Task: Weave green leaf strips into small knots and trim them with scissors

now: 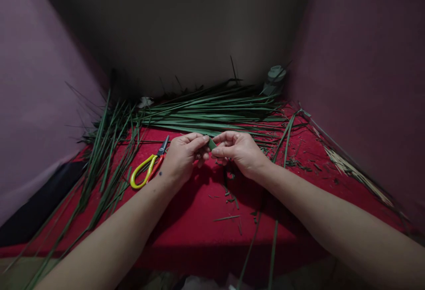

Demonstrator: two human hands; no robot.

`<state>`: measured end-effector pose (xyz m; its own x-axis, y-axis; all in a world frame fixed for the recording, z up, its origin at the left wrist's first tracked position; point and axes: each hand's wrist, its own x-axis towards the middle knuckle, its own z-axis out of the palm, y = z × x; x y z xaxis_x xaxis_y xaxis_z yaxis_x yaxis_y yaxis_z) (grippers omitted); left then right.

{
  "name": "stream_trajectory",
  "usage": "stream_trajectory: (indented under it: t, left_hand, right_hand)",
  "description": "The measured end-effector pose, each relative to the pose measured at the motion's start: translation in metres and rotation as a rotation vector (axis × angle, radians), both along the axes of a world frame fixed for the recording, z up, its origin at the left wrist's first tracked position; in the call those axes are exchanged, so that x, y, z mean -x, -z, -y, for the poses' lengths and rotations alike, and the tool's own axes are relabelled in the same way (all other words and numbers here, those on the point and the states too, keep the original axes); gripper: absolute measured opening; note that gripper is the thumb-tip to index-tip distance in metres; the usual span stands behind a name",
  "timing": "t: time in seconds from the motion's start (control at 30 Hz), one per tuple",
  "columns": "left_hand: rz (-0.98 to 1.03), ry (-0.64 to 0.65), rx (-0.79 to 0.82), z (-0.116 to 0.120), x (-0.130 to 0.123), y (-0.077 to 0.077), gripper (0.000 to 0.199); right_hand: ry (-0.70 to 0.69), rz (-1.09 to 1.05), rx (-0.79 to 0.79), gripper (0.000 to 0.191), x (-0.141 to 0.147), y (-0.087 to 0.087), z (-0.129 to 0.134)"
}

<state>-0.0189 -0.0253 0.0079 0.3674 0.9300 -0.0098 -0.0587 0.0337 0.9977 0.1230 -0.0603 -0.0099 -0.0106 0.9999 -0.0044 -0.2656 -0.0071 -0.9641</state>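
Between my two hands, above the middle of the red cloth, is a small piece of green leaf (211,144). My left hand (186,150) pinches its left side between thumb and fingers. From the right, my right hand (237,150) grips the same piece with thumb and forefinger, the other fingers curled below. Scissors (144,171) with yellow and red handles lie just left of my left wrist, blades pointing away. Part of the leaf piece is hidden by my fingertips.
Long green leaves (206,115) lie across the back of the red cloth (206,232), and more leaves (108,148) spread down the left side. A pale container (275,80) stands at the back right. Thin pale sticks (358,175) lie along the right edge. Leaf scraps are scattered about.
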Motion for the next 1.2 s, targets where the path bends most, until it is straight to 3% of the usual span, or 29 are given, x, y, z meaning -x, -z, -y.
stream_trajectory:
  t: [0.57, 0.83, 1.03, 1.2]
  left_hand:
    - [-0.013, -0.032, -0.043, 0.004, 0.001, 0.000, 0.019]
    - [-0.036, 0.032, 0.007, 0.003, 0.003, 0.002, 0.021]
    - [-0.225, -0.029, -0.126, 0.008, 0.005, -0.005, 0.020]
    - [-0.253, -0.055, -0.191, 0.011, 0.001, -0.001, 0.020]
  right_hand:
    - [-0.039, 0.076, -0.043, 0.029, 0.000, 0.003, 0.000]
    - [-0.047, 0.118, -0.024, 0.028, -0.002, 0.002, 0.001]
    - [-0.048, 0.158, -0.010, 0.027, -0.003, 0.006, 0.000]
    - [-0.148, 0.067, 0.065, 0.016, -0.005, 0.007, -0.002]
